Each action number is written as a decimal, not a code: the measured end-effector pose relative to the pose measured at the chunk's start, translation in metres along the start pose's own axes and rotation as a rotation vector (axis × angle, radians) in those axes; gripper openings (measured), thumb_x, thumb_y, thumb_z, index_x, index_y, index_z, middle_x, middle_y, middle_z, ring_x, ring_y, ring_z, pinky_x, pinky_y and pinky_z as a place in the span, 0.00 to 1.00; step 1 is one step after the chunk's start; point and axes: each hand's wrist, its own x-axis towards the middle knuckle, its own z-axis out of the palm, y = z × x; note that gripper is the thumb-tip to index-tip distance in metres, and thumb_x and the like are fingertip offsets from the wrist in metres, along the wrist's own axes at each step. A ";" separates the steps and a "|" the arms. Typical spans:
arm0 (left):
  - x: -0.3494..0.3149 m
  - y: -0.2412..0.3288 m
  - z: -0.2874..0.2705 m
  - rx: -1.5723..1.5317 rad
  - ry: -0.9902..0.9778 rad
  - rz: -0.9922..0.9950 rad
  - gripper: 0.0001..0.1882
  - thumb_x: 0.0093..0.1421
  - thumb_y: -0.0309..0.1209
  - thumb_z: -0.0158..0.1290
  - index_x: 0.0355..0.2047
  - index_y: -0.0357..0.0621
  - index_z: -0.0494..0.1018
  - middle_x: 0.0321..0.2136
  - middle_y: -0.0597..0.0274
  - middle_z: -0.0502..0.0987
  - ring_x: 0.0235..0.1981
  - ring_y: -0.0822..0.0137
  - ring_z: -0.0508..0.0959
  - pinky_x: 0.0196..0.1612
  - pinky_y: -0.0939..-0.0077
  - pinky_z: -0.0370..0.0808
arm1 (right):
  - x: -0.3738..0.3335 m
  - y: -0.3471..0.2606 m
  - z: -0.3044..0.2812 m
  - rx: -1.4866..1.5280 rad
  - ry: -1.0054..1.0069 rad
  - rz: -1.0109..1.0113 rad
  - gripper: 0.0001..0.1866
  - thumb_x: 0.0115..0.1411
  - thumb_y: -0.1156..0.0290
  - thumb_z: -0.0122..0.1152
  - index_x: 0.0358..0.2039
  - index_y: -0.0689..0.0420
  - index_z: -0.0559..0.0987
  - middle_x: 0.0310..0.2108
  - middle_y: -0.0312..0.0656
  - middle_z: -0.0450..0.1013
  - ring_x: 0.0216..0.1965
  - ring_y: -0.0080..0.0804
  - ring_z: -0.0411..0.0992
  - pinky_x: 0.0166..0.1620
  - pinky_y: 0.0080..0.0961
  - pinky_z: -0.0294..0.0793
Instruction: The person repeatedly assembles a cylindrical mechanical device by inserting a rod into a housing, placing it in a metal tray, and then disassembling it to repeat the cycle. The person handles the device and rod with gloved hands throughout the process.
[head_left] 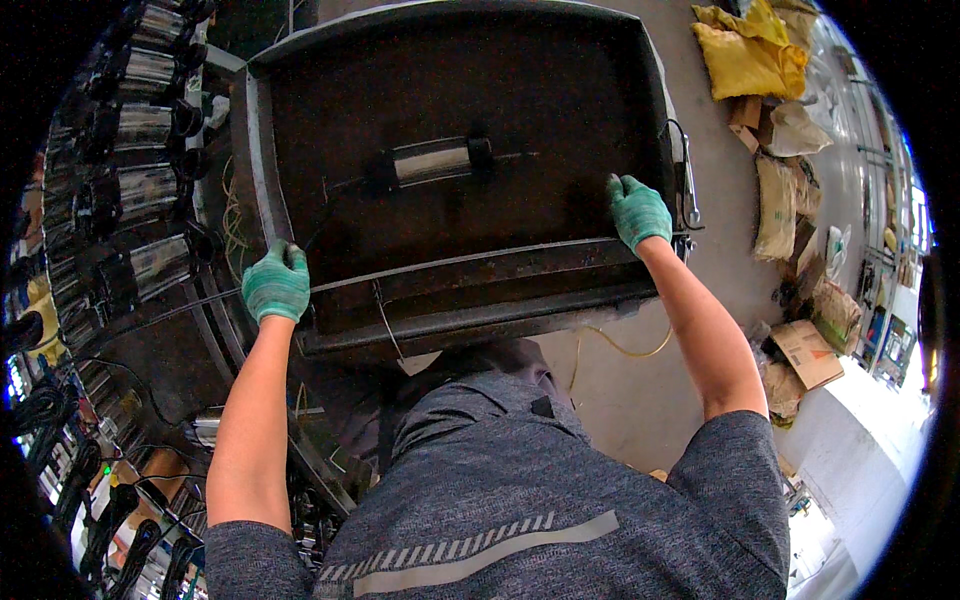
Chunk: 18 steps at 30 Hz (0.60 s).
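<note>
A silver metal cylinder with black ends (432,163) lies within a wide dark tank (262,150). Thin dark lines run out from both its ends. My left hand (277,283), in a green glove, is at the tank's near left corner, its fingers closed around a thin black cable (212,299) that comes in from the left. My right hand (640,212), gloved alike, is over the tank's right part, close to the right wall. Its fingers are curled, and what they hold, if anything, is hidden. A narrow bar (440,265) crosses the tank's near side between my hands.
Similar silver cylinders with black ends (145,190) stand in a row on the left. A wrench (692,205) hangs at the tank's right side. Yellow sacks (755,60) and cardboard (806,352) lie along the right. A yellow hose (625,350) trails below the tank.
</note>
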 end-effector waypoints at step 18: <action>0.003 -0.006 0.006 0.003 0.003 0.011 0.18 0.67 0.47 0.48 0.43 0.53 0.82 0.33 0.47 0.84 0.37 0.41 0.82 0.43 0.49 0.77 | 0.002 0.000 0.002 0.013 0.008 -0.001 0.27 0.71 0.42 0.41 0.46 0.51 0.80 0.45 0.55 0.79 0.49 0.61 0.75 0.51 0.54 0.74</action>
